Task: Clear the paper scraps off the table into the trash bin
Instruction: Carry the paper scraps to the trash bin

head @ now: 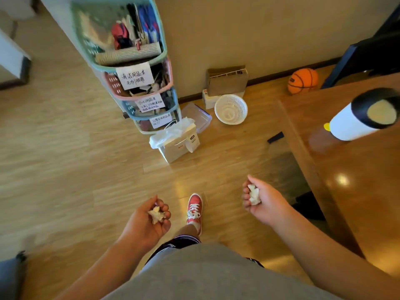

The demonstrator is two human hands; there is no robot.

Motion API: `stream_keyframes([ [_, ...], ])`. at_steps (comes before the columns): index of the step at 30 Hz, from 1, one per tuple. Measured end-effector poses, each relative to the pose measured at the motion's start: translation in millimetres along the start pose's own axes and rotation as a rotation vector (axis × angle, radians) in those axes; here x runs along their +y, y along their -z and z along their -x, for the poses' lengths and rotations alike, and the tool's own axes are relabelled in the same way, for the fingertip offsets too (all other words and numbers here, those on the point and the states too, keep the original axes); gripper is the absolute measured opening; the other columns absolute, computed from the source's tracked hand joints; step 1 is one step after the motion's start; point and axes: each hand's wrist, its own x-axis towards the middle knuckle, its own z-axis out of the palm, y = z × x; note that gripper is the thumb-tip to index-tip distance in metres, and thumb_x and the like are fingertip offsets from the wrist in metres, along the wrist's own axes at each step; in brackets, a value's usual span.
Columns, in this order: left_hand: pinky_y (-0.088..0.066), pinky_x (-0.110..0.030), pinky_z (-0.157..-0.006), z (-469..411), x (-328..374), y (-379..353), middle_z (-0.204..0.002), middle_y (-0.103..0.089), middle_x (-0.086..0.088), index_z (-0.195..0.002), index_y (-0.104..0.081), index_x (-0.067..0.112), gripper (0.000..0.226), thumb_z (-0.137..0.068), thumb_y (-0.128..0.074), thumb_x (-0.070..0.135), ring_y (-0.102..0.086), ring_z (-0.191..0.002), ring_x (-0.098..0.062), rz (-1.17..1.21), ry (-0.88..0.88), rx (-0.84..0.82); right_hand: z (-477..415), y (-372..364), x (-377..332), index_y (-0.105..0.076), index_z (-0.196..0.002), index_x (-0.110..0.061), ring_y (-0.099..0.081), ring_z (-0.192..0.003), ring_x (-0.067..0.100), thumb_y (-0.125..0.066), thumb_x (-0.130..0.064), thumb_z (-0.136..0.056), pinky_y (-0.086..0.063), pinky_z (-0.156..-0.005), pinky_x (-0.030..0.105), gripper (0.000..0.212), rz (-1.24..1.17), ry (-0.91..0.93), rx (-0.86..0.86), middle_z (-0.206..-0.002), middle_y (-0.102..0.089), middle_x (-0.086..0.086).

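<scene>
My left hand (149, 219) is curled palm-up around a crumpled off-white paper scrap (156, 214), fingers closed about it; my right hand (263, 200) is likewise cupped and grips a second crumpled white paper scrap (253, 194); both hands hang above the wooden plank floor (65, 169), on the near side of the white box-shaped trash bin lined with a clear plastic bag (176, 140) and well apart from it; one red canvas shoe with white laces (194, 210) stands on the floor between the hands. Directly behind the bin rises a stack of pastel plastic baskets with handwritten paper labels (140, 83); to the bin's right lie a clear plastic lidded container (198, 115) and a white round perforated basket (231, 108); farther right, an orange basketball (302, 80) sits by the wall. The glossy brown wooden table (357, 180) fills the right side, bearing a white cylindrical cup with a black rim (363, 114); I see no scraps on its visible surface.
</scene>
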Motion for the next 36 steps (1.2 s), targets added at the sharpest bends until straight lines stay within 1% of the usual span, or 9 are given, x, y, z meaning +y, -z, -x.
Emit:
stream_keyframes([
  [2,-0.043,-0.019,-0.041,-23,26,-25,-0.06,-0.052,-0.001,-0.061,-0.053,0.016,0.027,-0.085,-0.054,0.027,-0.052,-0.047,-0.013,-0.053,0.031,-0.03,-11,-7,-20,-0.054,-0.073,-0.012,-0.041,-0.049,0.011,-0.056,-0.032,-0.094,-0.031,-0.046,0.023,0.029,-0.032,0.004,0.026,-0.059,-0.047,-0.001],
  [7,-0.043,-0.019,-0.039,-73,78,-108,-0.058,-0.053,-0.001,-0.062,-0.053,0.016,0.028,-0.088,-0.051,0.026,-0.052,-0.045,-0.013,-0.239,0.109,-0.088,-18,-1,-62,-0.052,-0.072,-0.012,-0.04,-0.048,0.011,-0.054,-0.033,-0.095,-0.031,-0.045,0.022,0.031,-0.158,0.04,0.128,-0.058,-0.046,0.0],
  [11,-0.043,-0.019,-0.041,-103,91,-189,-0.06,-0.055,-0.001,-0.06,-0.058,0.015,0.018,-0.074,-0.059,0.026,-0.052,-0.047,-0.013,-0.416,0.172,-0.194,-6,37,-72,-0.055,-0.074,-0.009,-0.042,-0.048,0.012,-0.055,-0.032,-0.095,-0.033,-0.043,0.021,0.031,-0.387,0.096,0.184,-0.059,-0.047,0.001],
  [16,-0.045,-0.02,-0.044,-143,64,-286,-0.061,-0.057,-0.001,-0.058,-0.062,0.015,0.024,-0.078,-0.057,0.028,-0.054,-0.049,-0.013,-0.553,0.312,-0.294,5,91,-69,-0.058,-0.074,-0.009,-0.043,-0.047,0.012,-0.057,-0.031,-0.092,-0.036,-0.038,0.02,0.029,-0.638,0.132,0.305,-0.059,-0.048,0.002],
  [20,-0.043,-0.018,-0.043,-167,23,-360,-0.06,-0.055,-0.001,-0.061,-0.057,0.015,0.033,-0.09,-0.05,0.03,-0.053,-0.047,-0.012,-0.659,0.382,-0.298,9,132,-82,-0.058,-0.071,-0.01,-0.042,-0.049,0.013,-0.054,-0.03,-0.094,-0.035,-0.041,0.022,0.031,-0.797,0.179,0.341,-0.059,-0.047,0.002],
  [23,-0.042,-0.018,-0.042,-175,-7,-415,-0.06,-0.055,-0.001,-0.063,-0.055,0.015,0.029,-0.088,-0.052,0.03,-0.052,-0.047,-0.011,-0.734,0.413,-0.337,7,161,-106,-0.057,-0.071,-0.01,-0.041,-0.05,0.013,-0.054,-0.03,-0.093,-0.033,-0.045,0.022,0.03,-0.886,0.219,0.345,-0.059,-0.046,0.002],
  [26,-0.043,-0.021,-0.041,-178,-30,-465,-0.06,-0.055,-0.002,-0.061,-0.058,0.015,0.024,-0.078,-0.058,0.031,-0.052,-0.049,-0.012,-0.812,0.414,-0.391,2,187,-135,-0.058,-0.072,-0.009,-0.043,-0.048,0.012,-0.055,-0.031,-0.092,-0.037,-0.04,0.021,0.03,-0.92,0.247,0.342,-0.058,-0.047,0.002],
  [30,-0.042,-0.021,-0.043,-177,-48,-520,-0.062,-0.056,-0.002,-0.065,-0.058,0.014,0.021,-0.077,-0.059,0.031,-0.053,-0.052,-0.012,-0.829,0.397,-0.453,-4,213,-179,-0.058,-0.074,-0.01,-0.046,-0.047,0.011,-0.053,-0.031,-0.094,-0.038,-0.037,0.021,0.029,-0.965,0.322,0.323,-0.058,-0.049,0.001],
  [36,-0.042,-0.021,-0.044,-181,-60,-578,-0.063,-0.056,-0.001,-0.064,-0.058,0.015,0.022,-0.078,-0.059,0.032,-0.052,-0.052,-0.011,-0.899,0.394,-0.513,-6,230,-220,-0.061,-0.082,-0.011,-0.054,-0.057,0.012,-0.057,-0.028,-0.093,-0.047,-0.051,0.025,0.021,-1.131,0.456,0.396,-0.065,-0.057,0.002],
])
